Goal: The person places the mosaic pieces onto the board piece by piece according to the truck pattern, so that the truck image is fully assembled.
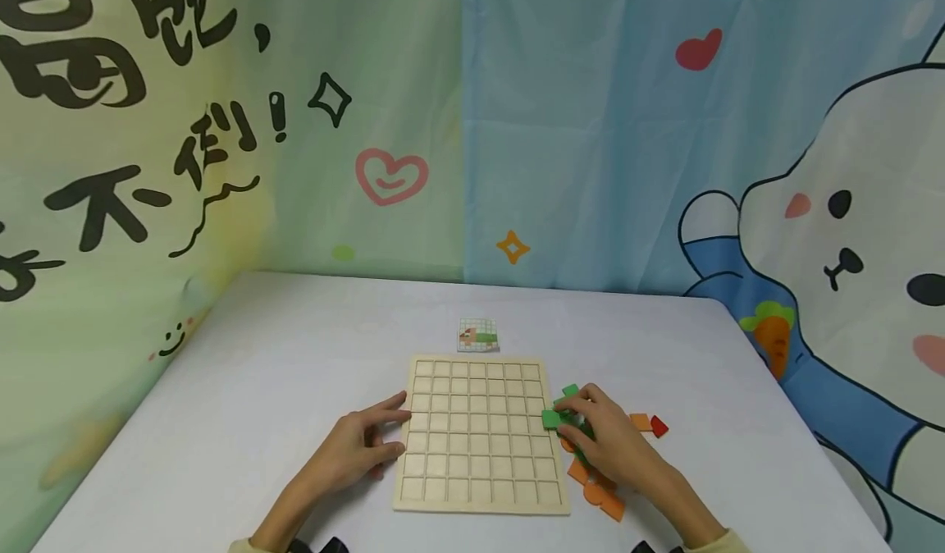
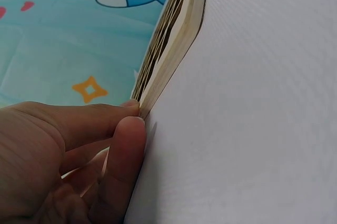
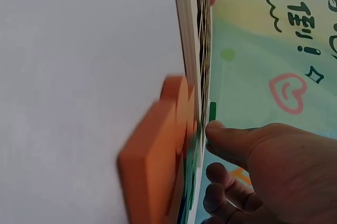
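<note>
A pale wooden grid board (image 1: pixel 480 434) lies flat on the white table. My left hand (image 1: pixel 362 446) rests at its left edge, fingers and thumb touching the side; the left wrist view shows fingertips against the board's edge (image 2: pixel 174 50). Over the board's right edge, my right hand (image 1: pixel 609 434) pinches a green square piece (image 1: pixel 550 419) between thumb and fingers. More green pieces (image 1: pixel 570 390) lie around and under that hand, partly hidden. Orange pieces (image 1: pixel 611 504) are heaped beside the board's near right side, large in the right wrist view.
Beyond the board lies a small picture card (image 1: pixel 478 335) with a printed grid pattern. Right of my right hand are an orange piece (image 1: pixel 640 422) and a red piece (image 1: pixel 659 427). A printed curtain (image 1: pixel 561 126) hangs behind the table.
</note>
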### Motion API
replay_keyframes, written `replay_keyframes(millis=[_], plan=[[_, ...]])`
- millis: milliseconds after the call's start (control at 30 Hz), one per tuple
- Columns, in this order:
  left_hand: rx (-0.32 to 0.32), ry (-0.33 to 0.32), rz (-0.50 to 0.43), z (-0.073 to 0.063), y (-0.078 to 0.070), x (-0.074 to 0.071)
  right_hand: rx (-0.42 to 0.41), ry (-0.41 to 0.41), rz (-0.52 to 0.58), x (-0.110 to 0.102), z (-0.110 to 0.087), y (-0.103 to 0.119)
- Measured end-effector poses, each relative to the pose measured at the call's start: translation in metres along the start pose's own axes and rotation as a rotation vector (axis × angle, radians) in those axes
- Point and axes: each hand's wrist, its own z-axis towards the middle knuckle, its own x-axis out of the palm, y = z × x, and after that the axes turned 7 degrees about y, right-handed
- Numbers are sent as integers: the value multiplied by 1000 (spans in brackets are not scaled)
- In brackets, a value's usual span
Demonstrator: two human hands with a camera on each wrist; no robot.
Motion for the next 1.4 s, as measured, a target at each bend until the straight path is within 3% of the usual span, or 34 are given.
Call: replay_keyframes(millis=[633, 933, 1400], plan=[[-19, 8, 60, -1, 3, 1, -52, 46, -8, 8, 4, 7], [-19, 5, 54, 0, 3, 2, -71, 26, -18, 8, 5, 9], [-18, 5, 62, 0, 2, 2, -49, 41, -32, 7, 5, 14]])
